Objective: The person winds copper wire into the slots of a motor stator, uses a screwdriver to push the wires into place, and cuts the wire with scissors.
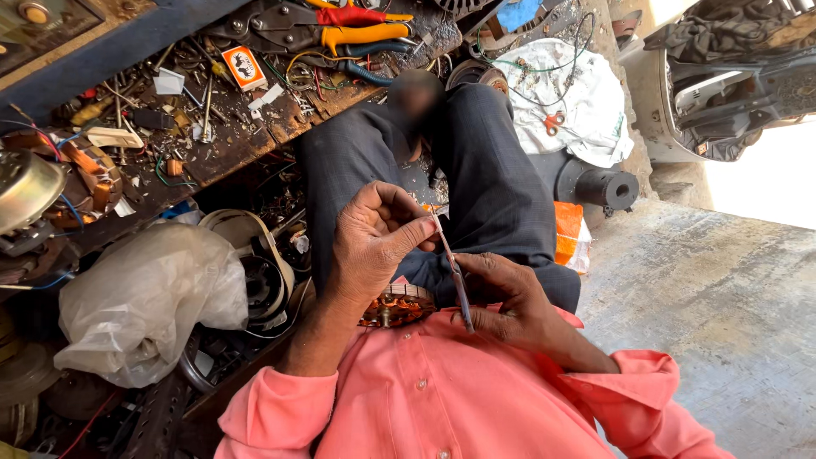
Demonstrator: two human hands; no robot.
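1. Over my lap, my left hand (374,246) and right hand (510,302) are both pinching one thin strip (450,272), above one copper-wound stator (398,306).
2. Beside my left arm, one plastic bag (144,297) is crowding the workbench (229,144); two pliers (340,25) are lying there.

Left hand (374,246) fingers pinched; right hand (510,302) fingers curled shut.

A thin strip (450,268) — looking like stiff, matt paper or plastic — is showing pale between the hands. The copper coil (396,304) is gleaming orange, metallic. The shirt (450,399) is looking like soft pink cloth; the trousers (493,178) dark woven fabric. The worktop (229,149) is appearing as worn, rough wood. The bag (144,297) is shining — crinkled translucent plastic. The floor (722,314) is looking like rough concrete.
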